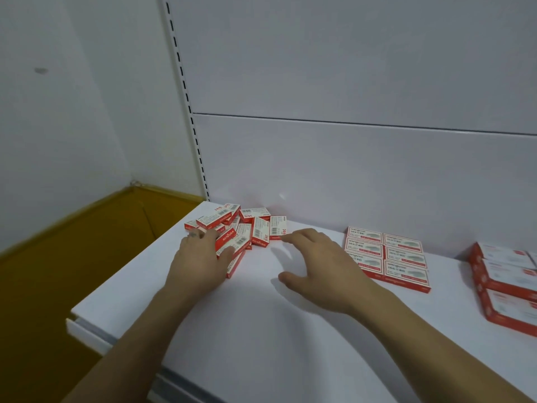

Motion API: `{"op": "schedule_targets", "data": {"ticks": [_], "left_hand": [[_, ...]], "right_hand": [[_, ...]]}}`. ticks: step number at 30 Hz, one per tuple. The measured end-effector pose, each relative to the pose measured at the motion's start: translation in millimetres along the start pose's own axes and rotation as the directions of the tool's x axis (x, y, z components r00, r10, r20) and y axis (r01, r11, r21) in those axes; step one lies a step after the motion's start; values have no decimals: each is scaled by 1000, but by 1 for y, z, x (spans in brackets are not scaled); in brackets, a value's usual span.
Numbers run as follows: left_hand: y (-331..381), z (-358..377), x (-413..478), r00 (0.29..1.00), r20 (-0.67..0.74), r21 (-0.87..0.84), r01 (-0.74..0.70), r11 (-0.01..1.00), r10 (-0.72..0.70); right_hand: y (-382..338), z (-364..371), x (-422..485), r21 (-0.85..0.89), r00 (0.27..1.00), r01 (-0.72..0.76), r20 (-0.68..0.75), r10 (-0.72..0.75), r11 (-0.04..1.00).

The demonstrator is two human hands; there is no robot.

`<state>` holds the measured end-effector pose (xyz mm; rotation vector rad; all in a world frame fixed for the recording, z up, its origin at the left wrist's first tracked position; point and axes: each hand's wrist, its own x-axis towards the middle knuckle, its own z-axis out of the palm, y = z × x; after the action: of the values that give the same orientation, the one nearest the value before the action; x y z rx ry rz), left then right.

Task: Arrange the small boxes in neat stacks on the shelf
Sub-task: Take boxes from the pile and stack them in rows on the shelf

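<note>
Left hand point(200, 257): relaxed, flat on the pile's left side, holding nothing.
Right hand point(319, 263): spread wide, index tip touching the rightmost loose box.
Loose pile point(232, 231): roughly ten boxes, far left on the shelf point(261, 330).
Neat block point(386, 257): six tops showing, right of the hands.
Right-edge stack point(505, 286): cut off, uncountable.

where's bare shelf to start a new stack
Bare: the front middle of the shelf, and the strip between the loose pile and the flat block of boxes, under the right hand. Crowded: the back-left corner under the left hand.
</note>
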<state>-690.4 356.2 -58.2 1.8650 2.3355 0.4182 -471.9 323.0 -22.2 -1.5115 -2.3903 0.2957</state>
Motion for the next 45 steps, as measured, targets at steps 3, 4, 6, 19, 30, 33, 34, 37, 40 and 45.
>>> {"op": "schedule_targets", "data": {"ticks": [3, 4, 6, 19, 30, 33, 34, 37, 40, 45], "left_hand": [[8, -1, -3, 1000, -27, -111, 7, 994, -10], [12, -2, -5, 999, -36, -151, 12, 988, -17], [18, -3, -11, 998, -63, -221, 14, 975, -29], [116, 9, -63, 902, -198, -448, -432, 783, 384], [246, 41, -97, 687, -129, -683, -585, 438, 715], [262, 53, -107, 682, -136, -711, -573, 408, 719], [264, 57, -111, 693, -135, -737, -547, 396, 708], [265, 68, -123, 718, -82, -800, -461, 384, 692], [258, 71, -126, 707, -101, -784, -489, 381, 701], [251, 72, -126, 701, -116, -829, -458, 320, 703]], "right_hand": [[5, -5, -6, 15, 1000, 0, -12, 0, 1000], [7, -6, -8, 21, 1000, -2, -14, 2, 1000], [12, -8, -13, 32, 1000, -9, -14, 10, 999], [74, -39, -70, 102, 981, -139, -124, 152, 985], [152, -69, -158, 259, 857, -359, -289, 426, 897], [163, -64, -172, 319, 825, -366, -322, 464, 874], [166, -62, -175, 327, 819, -369, -328, 470, 870], [173, -63, -180, 354, 808, -374, -329, 489, 857], [174, -62, -179, 358, 827, -369, -296, 479, 858], [168, -55, -176, 266, 872, -347, -263, 414, 899]]}}
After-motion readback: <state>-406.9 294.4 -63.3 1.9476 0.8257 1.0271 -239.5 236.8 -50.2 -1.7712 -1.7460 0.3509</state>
